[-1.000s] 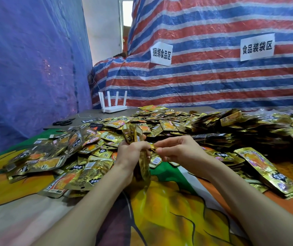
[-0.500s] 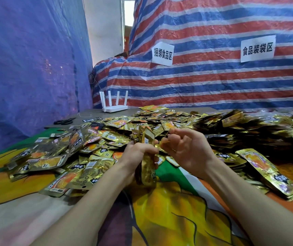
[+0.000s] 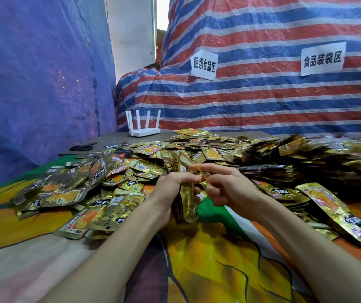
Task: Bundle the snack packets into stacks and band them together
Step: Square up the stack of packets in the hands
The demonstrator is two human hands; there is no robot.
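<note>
One view, from the head. Item: one stack of snack packets (image 3: pixel 187 201), gold foil, standing on edge near the middle of the patterned cloth (image 3: pixel 218 259), its top fanning a little. My left hand (image 3: pixel 170 186) grips it round the middle, fingers curled across the flat faces. My right hand (image 3: pixel 229 189), just to the right and touching the stack, pinches a thin yellow rubber band (image 3: pixel 201 174), which is drawn taut across the stack's upper part; how many turns are already on I cannot tell. Handling, as I judge it: light, thin, springy foil with slick faces, so the packets will slide and splay unless squeezed flat. Best hold is the midsection, edges squared, with the band laid there rather than near an end. Band: stretchy, liable to snap back or roll off a corner. Stock: many loose packets (image 3: pixel 70 193) heaped left and far. Sundries: white router (image 3: pixel 143 127) and scissors (image 3: pixel 81 147), far left.
</note>
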